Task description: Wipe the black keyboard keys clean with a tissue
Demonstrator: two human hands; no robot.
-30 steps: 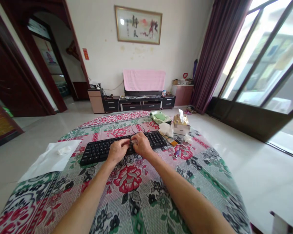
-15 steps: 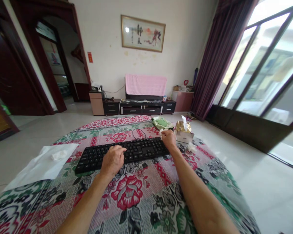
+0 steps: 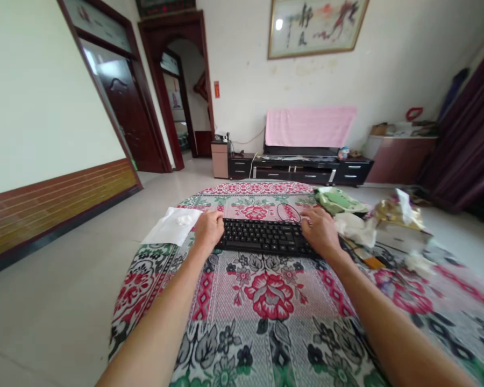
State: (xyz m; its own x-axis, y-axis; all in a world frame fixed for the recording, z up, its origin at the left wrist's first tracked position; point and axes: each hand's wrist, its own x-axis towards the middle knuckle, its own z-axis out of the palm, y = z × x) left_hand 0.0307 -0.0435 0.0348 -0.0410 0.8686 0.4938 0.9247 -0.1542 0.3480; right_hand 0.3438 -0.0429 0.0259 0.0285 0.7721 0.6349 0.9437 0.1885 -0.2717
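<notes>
A black computer keyboard [image 3: 262, 235] lies lengthwise before me on the flowered tablecloth [image 3: 266, 301]. My left hand [image 3: 210, 228] grips its left end, fingers closed over the edge. At the opposite end my right hand [image 3: 320, 230] is closed around the right side, covering the keys there. Behind the keyboard loops a thin dark cable [image 3: 288, 213]. A crumpled white tissue [image 3: 357, 228] rests just right of my right hand. Left of my left hand, a white sheet [image 3: 167, 228] carries a small wad of tissue [image 3: 183, 220].
On the right stand a tissue box [image 3: 401, 234] and another crumpled tissue [image 3: 419, 263], with a small orange item [image 3: 374, 263] nearby. A green cloth-like bundle [image 3: 341, 201] lies at the back right. Beyond the table is a low black cabinet [image 3: 294, 173].
My view has swung left. My left hand has moved to the keyboard's left end. My right hand has let go of the white tissue and taken the right end. The keyboard now sits straighter.
</notes>
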